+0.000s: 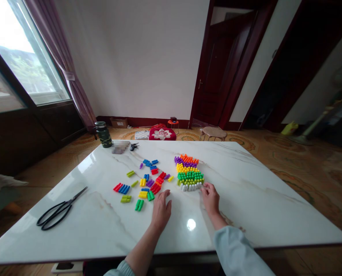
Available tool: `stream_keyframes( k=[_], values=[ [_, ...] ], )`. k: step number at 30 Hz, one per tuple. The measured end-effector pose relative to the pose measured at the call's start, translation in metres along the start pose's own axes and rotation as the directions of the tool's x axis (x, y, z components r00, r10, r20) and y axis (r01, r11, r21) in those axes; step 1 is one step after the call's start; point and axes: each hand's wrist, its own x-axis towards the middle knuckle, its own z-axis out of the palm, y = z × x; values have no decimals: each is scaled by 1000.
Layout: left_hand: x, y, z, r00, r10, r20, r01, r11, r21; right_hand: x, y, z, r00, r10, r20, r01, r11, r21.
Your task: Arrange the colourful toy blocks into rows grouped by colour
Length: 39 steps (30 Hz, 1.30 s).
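My right hand (211,199) has its thumb and fingers pinched together at the right end of a row of white plastic pegs (190,187); whatever sits between the fingertips is too small to make out. Behind that row stand upright pegs grouped by colour: light green, green (190,176), yellow (187,168), purple (184,162) and orange (189,159). My left hand (161,209) rests low over the table with thumb and fingers apart, holding nothing. Just beyond it lie red pegs (156,188) and green pegs (150,196), among loose clusters of blue, yellow and purple ones.
Black-handled scissors (58,211) lie on the left of the marble-patterned table (107,230). A camouflage flask (103,135), a blurred item (120,147) and a small dark tool (134,147) are at the far left edge. Stools (213,133) stand beyond the table.
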Motion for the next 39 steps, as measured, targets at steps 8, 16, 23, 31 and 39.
stream_keyframes(
  k=[8,16,23,31,39],
  values=[
    [0,8,-4,999,-43,-31,41,998,-55,-49,-53,46,811,-296,505,367,929,-45],
    [5,16,-14,999,-43,-30,42,998,-47,-54,-61,58,776,-304,553,519,806,-286],
    [58,-13,-68,985,-164,-53,168,980,103,-58,-67,59,767,-272,582,546,752,-369],
    [100,-47,-96,944,-315,97,266,902,340,-57,-69,59,768,-259,586,548,740,-391],
    [74,-20,-68,958,-98,271,-17,919,394,-58,-70,59,768,-259,586,548,739,-392]
  ],
)
